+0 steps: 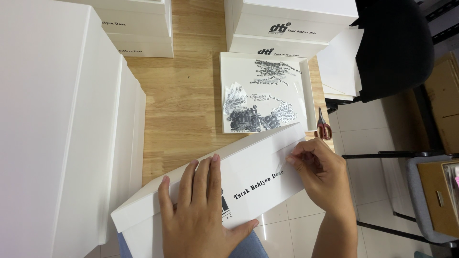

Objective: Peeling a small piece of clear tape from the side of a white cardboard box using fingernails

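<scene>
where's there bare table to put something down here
The widest bare wood lies between the tall white stack on the left and the sticker tray. The back edge is crowded with white boxes; the front is taken by the box under both hands; scissors fill the right edge.

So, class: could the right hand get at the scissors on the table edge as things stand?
Probably yes: the scissors lie in the open just beyond the right hand, nothing between them, though its fingertips are pinched at the white box.

White box's black logo under left hand
</scene>
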